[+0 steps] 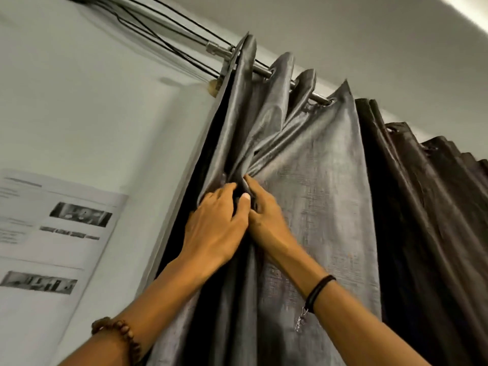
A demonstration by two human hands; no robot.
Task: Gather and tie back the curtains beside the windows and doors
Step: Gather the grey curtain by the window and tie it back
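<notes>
While folds are bunched high up, step: gathering is judged under way; tying is not yet begun.
Curtain: the grey curtain (317,194) is hung from the rod (261,68) beside the wall (105,114), left of a darker curtain (422,207).
Left hand (216,223): fingers (224,190) are curled round a bunch of folds.
Right hand (264,215): fingers (250,182) are dug into the same pleat, and cloth is pinched; the other hand is touched.
Next move: the loose pleats are to be drawn in; a tie-back, not seen, is needed.
</notes>
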